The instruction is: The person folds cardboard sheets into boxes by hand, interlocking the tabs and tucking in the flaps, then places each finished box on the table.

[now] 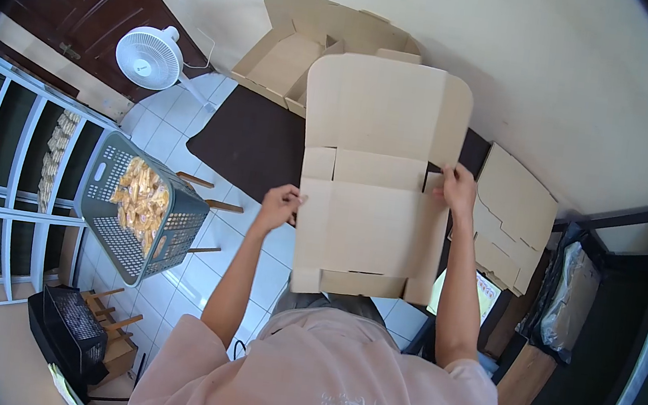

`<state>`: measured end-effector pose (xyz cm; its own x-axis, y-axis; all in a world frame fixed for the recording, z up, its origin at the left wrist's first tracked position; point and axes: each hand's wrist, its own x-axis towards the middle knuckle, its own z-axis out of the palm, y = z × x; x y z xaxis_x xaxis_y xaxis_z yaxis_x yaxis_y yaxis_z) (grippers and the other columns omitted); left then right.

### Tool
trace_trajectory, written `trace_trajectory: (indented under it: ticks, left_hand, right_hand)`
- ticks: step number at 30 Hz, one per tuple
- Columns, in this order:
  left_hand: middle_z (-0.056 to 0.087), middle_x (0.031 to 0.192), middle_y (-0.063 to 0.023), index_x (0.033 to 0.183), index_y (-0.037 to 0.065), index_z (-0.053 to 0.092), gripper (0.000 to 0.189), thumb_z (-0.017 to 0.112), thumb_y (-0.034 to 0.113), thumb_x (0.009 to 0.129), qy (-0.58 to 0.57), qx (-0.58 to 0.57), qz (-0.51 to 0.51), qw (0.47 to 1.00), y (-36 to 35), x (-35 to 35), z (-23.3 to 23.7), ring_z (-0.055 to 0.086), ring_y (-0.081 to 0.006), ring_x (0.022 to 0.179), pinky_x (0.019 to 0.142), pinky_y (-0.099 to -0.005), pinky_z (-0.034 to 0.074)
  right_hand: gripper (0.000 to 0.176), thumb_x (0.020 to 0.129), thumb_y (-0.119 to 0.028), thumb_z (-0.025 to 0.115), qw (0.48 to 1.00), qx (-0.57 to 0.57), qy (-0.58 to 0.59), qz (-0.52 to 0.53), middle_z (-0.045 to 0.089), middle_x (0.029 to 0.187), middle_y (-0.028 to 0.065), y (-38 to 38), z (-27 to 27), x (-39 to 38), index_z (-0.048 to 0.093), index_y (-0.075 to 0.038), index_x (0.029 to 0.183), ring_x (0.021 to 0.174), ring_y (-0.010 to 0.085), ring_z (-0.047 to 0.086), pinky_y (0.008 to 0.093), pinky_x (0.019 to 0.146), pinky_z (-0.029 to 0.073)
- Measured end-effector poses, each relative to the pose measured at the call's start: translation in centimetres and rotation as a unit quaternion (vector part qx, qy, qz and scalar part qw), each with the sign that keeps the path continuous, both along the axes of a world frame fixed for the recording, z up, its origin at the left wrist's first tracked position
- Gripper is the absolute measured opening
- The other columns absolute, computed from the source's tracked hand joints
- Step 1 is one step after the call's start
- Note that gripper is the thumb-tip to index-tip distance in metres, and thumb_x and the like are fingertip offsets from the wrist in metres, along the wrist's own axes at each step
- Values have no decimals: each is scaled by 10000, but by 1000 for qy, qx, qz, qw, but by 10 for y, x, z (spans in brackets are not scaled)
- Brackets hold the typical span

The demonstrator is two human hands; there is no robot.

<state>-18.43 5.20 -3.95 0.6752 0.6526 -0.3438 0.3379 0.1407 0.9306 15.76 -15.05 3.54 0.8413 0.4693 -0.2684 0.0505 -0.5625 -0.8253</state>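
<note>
A flat, creased cardboard box blank (374, 225) with a rounded top flap is held up in front of my body. At its left edge, my left hand (279, 207) has its fingers curled against the side. My right hand (459, 191) pinches a side flap on the right, beside a cut slot. Behind the blank, folded-up cardboard boxes (281, 56) with raised lids sit on the dark brown table (248, 132). More flat cardboard blanks (514, 202) lie stacked to the right of my right hand.
On the left, a grey-green plastic basket (128, 247) holds several bagged yellow snacks (141, 196). A white fan (150, 58) stands near the door. Metal-framed shelving (9, 208) lines the left side. Plastic-wrapped cardboard (572, 294) and a lit screen (482, 299) are at right.
</note>
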Motion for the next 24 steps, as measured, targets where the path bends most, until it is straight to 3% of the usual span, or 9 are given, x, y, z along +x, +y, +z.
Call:
trace_trajectory:
  ticks: [2, 4, 6, 7, 10, 12, 14, 17, 24]
  left_hand:
    - [652, 725, -93, 925, -39, 628, 171, 652, 130, 928, 54, -27, -25, 998, -25, 4, -25, 602, -122, 519, 414, -281, 516]
    - [677, 809, -122, 964, -26, 623, 211, 713, 143, 876, 136, -68, -7, 988, -47, 5, -36, 653, -166, 637, 517, -330, 555]
    - [688, 922, -131, 1015, -1, 616, 292, 765, 149, 813, 221, 230, 52, 946, -59, 5, -55, 670, -201, 809, 698, -375, 567]
    - [688, 1005, -130, 1064, 22, 623, 354, 785, 149, 777, 203, 148, 109, 962, -56, 11, -55, 651, -226, 935, 847, -382, 528]
    - [685, 1035, -135, 1156, 35, 607, 419, 777, 140, 788, 50, 186, 204, 960, -30, 35, -50, 651, -232, 942, 853, -374, 526]
    - [676, 1113, -136, 1250, 32, 565, 514, 775, 135, 793, 9, 259, 215, 942, 1, 62, -37, 650, -232, 989, 852, -370, 526]
    - [653, 1196, -148, 1305, 9, 520, 586, 779, 128, 794, -91, 183, 252, 946, 36, 95, -45, 644, -221, 1038, 851, -377, 529]
    - [674, 1155, -139, 1270, -32, 547, 519, 758, 87, 811, -7, 1, 188, 982, 61, 119, 3, 657, -205, 1008, 839, -357, 533]
    - [720, 965, -85, 1000, -16, 671, 161, 667, -25, 839, -21, 34, 37, 998, 36, 89, 49, 667, -133, 897, 756, -276, 526]
  right_hand:
    - [376, 940, -230, 616, 997, -73, 2, 20, 658, 990, 223, 1, -19, 7, 585, 25, 1215, 730, 311, 712, 377, 672, 581]
    - [513, 920, -203, 624, 926, -23, -375, 25, 573, 1185, 257, -7, -76, 0, 461, 22, 1351, 1040, 358, 637, 381, 792, 551]
    - [574, 886, -151, 647, 959, 19, -283, 17, 468, 1332, 277, -17, -77, -36, 420, 18, 1385, 1230, 424, 482, 438, 1014, 430]
    - [573, 878, -137, 652, 953, 17, -301, 37, 452, 1348, 278, -27, -79, -54, 425, 25, 1379, 1236, 436, 474, 436, 1047, 403]
    - [581, 868, -151, 664, 958, -1, -276, 83, 439, 1370, 279, -58, -101, -110, 438, 2, 1381, 1279, 449, 430, 477, 1074, 365]
    - [592, 882, -248, 641, 946, -135, -241, 168, 348, 1472, 296, -70, -103, -136, 442, -39, 1399, 1375, 498, 302, 608, 1119, 254]
    - [608, 881, -267, 649, 937, -166, -251, 178, 336, 1487, 294, -78, -107, -152, 442, -49, 1409, 1392, 494, 275, 615, 1126, 227]
    - [623, 882, -294, 651, 931, -193, -249, 185, 307, 1519, 283, -80, -112, -153, 447, -69, 1426, 1424, 485, 226, 616, 1142, 189]
    - [600, 868, -273, 640, 940, -169, -227, 192, 317, 1537, 245, -87, -121, -145, 485, -106, 1422, 1434, 475, 223, 631, 1141, 180]
